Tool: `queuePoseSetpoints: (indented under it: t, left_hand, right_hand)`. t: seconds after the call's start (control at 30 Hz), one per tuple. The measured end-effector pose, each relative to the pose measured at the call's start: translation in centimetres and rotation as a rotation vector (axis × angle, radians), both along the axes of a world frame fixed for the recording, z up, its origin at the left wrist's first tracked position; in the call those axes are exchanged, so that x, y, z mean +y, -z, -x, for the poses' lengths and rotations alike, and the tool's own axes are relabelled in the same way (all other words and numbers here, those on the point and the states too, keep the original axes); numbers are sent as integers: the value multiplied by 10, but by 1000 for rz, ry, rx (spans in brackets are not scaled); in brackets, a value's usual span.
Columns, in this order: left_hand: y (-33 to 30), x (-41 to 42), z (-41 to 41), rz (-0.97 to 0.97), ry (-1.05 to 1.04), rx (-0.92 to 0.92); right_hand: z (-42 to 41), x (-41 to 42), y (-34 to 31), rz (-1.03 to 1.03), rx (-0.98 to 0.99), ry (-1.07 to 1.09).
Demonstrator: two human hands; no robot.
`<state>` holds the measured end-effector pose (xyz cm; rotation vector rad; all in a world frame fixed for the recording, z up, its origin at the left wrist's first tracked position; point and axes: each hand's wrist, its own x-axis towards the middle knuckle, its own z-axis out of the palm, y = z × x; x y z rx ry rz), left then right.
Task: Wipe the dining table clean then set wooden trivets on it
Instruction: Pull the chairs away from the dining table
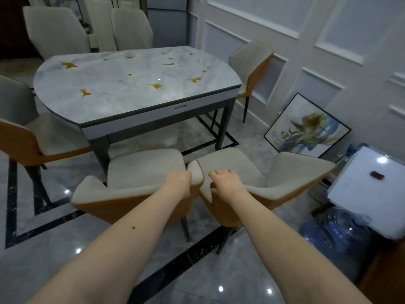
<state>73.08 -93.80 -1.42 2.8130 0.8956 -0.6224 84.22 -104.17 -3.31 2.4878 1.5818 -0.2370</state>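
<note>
The marble-look dining table [122, 97] stands ahead, its top marked with several orange-brown spills [68, 65]. Two beige chairs with orange backs stand side by side between me and the table. My left hand [178, 183] grips the top corner of the left chair's backrest [131, 189]. My right hand [228, 186] grips the top corner of the right chair's backrest [285, 183]. I see no cloth and no wooden trivets.
More chairs ring the table: one at the left [32, 137], two behind [54, 29], one at the right by the wall [249, 62]. A framed painting [306, 126] leans on the wall. A white surface [368, 189] and blue water jugs [335, 233] stand at right.
</note>
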Motion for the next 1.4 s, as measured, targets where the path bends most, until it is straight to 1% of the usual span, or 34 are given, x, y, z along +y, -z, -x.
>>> queuePoseSetpoints:
  t: [0.07,0.13,0.2,0.27,0.33,0.47,0.53,0.73,0.87,0.97,1.1,1.27,1.4]
  left_hand:
    - [-3,-27,-31,6,-15,-6]
    - [-6,-57,-62,30,-3,-62]
    - [-7,-87,-90,106,21,-137]
    - [-2,-120,-115,202,43,-171]
    - [6,-150,-143,260,68,-157]
    - [22,-177,-180,255,98,-134]
    - [32,-184,-195,269,101,-112]
    - [52,-184,-234,262,144,-36]
    - [52,-180,-254,290,191,80]
    - [52,-174,-261,317,212,122]
    - [51,-175,-266,286,195,124]
    - [48,-182,-279,238,114,38]
    - [49,-184,-291,152,120,19]
  right_hand:
    - [-34,-35,-6,-18,-15,22]
    - [-67,-69,-12,-38,-35,53]
    - [-98,-104,-19,-33,-44,94]
    - [-126,-136,-25,0,-41,125]
    - [-156,-165,-26,20,-42,163]
    - [-193,-192,-14,106,-25,191]
    - [-208,-197,-2,143,-7,184]
    - [-248,-187,28,154,3,112]
    - [-279,-188,30,189,13,90]
    - [-300,-190,29,250,-22,119]
    - [-314,-179,22,401,-51,138]
    - [-338,-170,27,380,-79,117]
    - [-355,-165,33,362,-80,117]
